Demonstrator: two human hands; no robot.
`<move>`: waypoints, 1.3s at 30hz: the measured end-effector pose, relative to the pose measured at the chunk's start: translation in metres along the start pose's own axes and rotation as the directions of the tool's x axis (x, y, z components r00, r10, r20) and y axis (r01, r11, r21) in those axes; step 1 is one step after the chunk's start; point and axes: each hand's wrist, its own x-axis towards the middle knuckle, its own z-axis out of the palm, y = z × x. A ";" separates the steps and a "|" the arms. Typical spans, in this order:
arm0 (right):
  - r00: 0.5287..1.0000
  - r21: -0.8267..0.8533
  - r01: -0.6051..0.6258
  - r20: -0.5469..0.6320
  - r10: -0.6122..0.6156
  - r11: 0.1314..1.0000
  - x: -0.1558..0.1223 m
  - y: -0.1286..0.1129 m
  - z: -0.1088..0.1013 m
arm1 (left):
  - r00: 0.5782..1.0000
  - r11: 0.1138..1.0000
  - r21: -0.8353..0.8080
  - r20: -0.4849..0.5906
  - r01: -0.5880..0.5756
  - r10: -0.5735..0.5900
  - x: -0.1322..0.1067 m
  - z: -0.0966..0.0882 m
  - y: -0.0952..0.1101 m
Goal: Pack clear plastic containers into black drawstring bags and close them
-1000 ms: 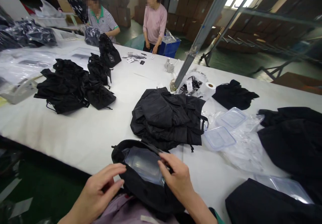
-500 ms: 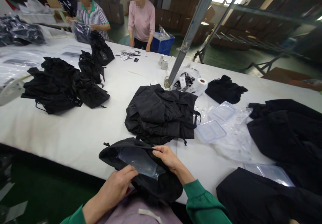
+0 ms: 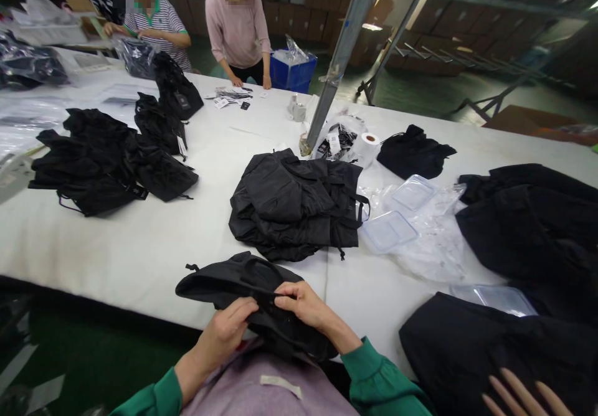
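Note:
At the table's near edge, in front of my body, lies a black fabric bag [image 3: 212, 281] with a cord end at its left tip. My left hand [image 3: 230, 325] pinches the near side of its mouth. Opposite it, my right hand [image 3: 303, 305] grips the far side of the rim, fingers closed on the cloth. The two edges lie close together, so the inside of the bag is hidden. Just beyond it rests a stack of black bags [image 3: 294, 204] with straps and cord ends.
Clear plastic lids [image 3: 390, 231] lie on plastic film at right. Black cloth [image 3: 486, 347] covers the near right, where another person's hand [image 3: 523, 394] rests. More black bags [image 3: 93, 167] are heaped at left. A metal post [image 3: 329, 80] rises mid-table; two people stand across.
The bag's mouth has narrowed as my hands came closer together, hiding the clear plastic container inside. Another person's hand has come into view at the lower right.

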 end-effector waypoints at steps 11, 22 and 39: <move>0.994 -0.050 0.074 -0.079 -0.078 0.996 -0.009 0.002 0.015 | 0.984 0.987 -0.135 0.165 0.090 -0.067 0.012 0.004 -0.003; 0.977 -0.212 0.168 -0.095 -0.191 0.963 -0.013 -0.012 0.021 | 0.969 0.994 0.011 0.220 0.113 -0.112 0.027 0.004 -0.004; 0.938 -0.361 0.096 -0.279 -0.206 0.928 -0.027 -0.008 -0.011 | 0.975 0.955 -0.225 -0.062 0.193 -0.212 0.055 -0.049 0.012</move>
